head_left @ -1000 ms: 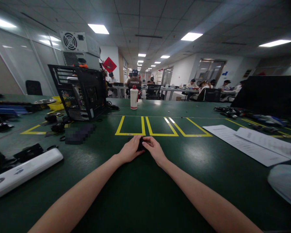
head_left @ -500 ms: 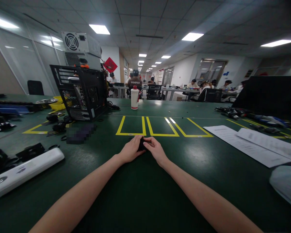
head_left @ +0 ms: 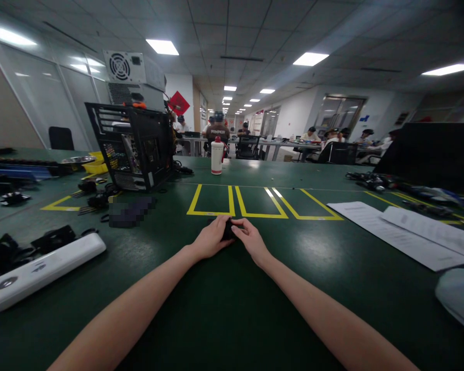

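Both my hands meet at the middle of the green table (head_left: 232, 309), just in front of the yellow tape outlines. My left hand (head_left: 212, 238) is closed around a small black object (head_left: 228, 230), whose kind I cannot make out because the fingers cover most of it. From the right side, my right hand (head_left: 251, 238) pinches at the same black object with thumb and forefinger.
An open black computer case (head_left: 135, 149) stands at the back left, near a white bottle (head_left: 216, 157). To the left lies a long white device (head_left: 46, 270) among black parts. Printed sheets (head_left: 386, 232) lie on the right, with a pale rounded thing (head_left: 460, 299) nearer me.
The whole view has shifted slightly to the right in the picture. My hands keep almost the same hold on the black object. At the right edge, another person's hand has moved mostly out of view.
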{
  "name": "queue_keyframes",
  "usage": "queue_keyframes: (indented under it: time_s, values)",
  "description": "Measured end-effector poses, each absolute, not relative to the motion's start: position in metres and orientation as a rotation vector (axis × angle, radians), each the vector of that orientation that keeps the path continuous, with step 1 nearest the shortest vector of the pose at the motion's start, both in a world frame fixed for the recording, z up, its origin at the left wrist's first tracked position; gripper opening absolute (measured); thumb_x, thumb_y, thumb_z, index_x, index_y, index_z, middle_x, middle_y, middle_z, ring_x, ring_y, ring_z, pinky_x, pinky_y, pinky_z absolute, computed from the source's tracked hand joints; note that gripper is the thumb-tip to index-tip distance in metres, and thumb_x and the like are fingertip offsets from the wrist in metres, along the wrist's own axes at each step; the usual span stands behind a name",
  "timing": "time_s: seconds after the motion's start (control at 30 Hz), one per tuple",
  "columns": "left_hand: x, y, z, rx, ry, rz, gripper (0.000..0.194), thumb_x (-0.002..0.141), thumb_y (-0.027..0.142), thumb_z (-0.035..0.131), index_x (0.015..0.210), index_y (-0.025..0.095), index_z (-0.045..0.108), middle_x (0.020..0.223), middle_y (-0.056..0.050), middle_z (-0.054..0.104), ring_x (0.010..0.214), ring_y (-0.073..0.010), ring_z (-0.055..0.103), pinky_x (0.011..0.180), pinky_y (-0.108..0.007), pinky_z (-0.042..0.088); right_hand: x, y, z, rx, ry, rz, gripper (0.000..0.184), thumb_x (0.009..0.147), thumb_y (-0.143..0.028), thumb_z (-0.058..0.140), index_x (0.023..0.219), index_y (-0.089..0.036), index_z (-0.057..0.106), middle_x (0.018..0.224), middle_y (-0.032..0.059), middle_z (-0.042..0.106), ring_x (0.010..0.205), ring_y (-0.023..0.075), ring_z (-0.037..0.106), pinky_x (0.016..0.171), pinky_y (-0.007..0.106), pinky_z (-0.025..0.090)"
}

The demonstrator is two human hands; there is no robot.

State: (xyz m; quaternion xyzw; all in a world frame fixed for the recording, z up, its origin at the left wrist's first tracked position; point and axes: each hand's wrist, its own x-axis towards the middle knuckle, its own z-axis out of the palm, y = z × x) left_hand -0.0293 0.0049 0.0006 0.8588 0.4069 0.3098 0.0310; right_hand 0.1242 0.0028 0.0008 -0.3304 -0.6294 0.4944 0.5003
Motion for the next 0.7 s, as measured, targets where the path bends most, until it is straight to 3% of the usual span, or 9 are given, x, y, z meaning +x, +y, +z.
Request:
queue_keyframes:
  time_s: [0.37, 0.57, 0.7]
  values:
    - [-0.0294, 0.0042, 0.0014, 2.620, 1.229, 0.961, 0.055, 0.071, 0.029, 0.056, 0.117, 0.021, 0.026, 0.115, -0.009, 0.040, 0.103, -0.0233, 0.046, 0.083, -0.042, 0.042, 0.1272, 0.0030, 0.0006, -0.759, -1.537, 1.248, 0.026, 0.067, -0.020, 0.057, 0.093, -0.022, 0.053, 0.099, 0.0007, 0.056, 0.099, 0.0160, 0.052, 0.088, 0.033, 0.039]
    - [-0.0282, 0.0053, -0.0002, 2.615, 1.225, 0.984, 0.054, 0.071, 0.030, 0.057, 0.116, 0.021, 0.027, 0.114, -0.009, 0.041, 0.104, -0.0241, 0.045, 0.084, -0.043, 0.042, 0.1244, 0.0033, -0.0001, -0.789, -1.500, 1.193, 0.018, 0.069, -0.024, 0.055, 0.087, -0.021, 0.055, 0.093, 0.0006, 0.057, 0.091, 0.0151, 0.054, 0.086, 0.033, 0.040]
    - [-0.0279, 0.0061, -0.0010, 2.617, 1.231, 0.981, 0.055, 0.071, 0.031, 0.058, 0.115, 0.020, 0.028, 0.113, -0.009, 0.041, 0.103, -0.0238, 0.046, 0.084, -0.043, 0.041, 0.1253, 0.0039, 0.0030, -0.851, -1.484, 1.204, 0.027, 0.069, -0.023, 0.056, 0.096, -0.022, 0.054, 0.098, 0.0020, 0.057, 0.095, 0.0160, 0.053, 0.087, 0.035, 0.039]
